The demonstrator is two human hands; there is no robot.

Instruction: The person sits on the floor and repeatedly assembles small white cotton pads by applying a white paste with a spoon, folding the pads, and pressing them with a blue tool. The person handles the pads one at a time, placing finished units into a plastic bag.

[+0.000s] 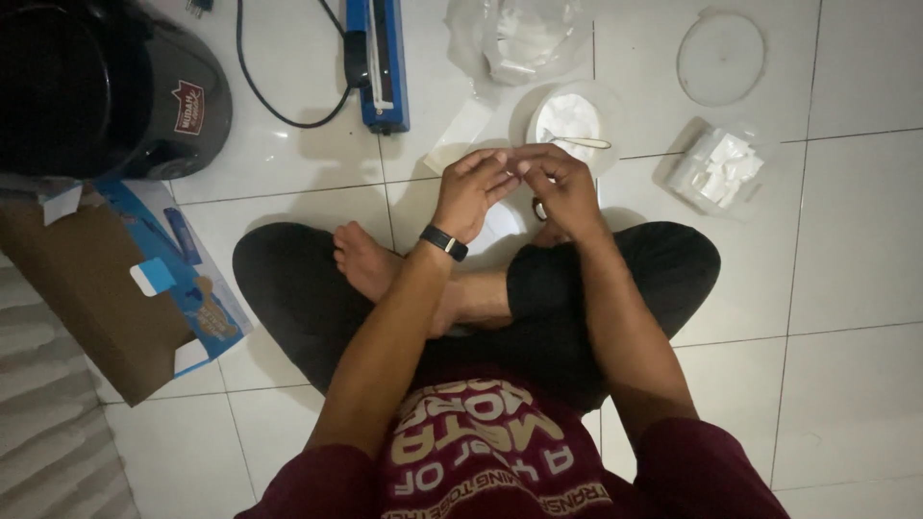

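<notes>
- A dark round bin (106, 86) and an open cardboard box (106, 298) lie far left of the fingers.
- A blue sealer (380, 62) with a black cord (279, 96) lies beyond the left fingers.
- The left hand (471, 192), a black band (444, 242) on its wrist, curls its fingers (500, 168) narrowly, tips meeting the right hand's.
- A small clear bag (514, 165) is pinched between both sets of fingertips; little of it shows.
- The right hand (562, 192) has its fingers bent close on that bag.
- A bowl (572, 120) of white powder with a spoon (582, 142) sits just beyond the fingertips.
- A clear lid (721, 58) and packets (721, 168) lie right of the fingers.
</notes>
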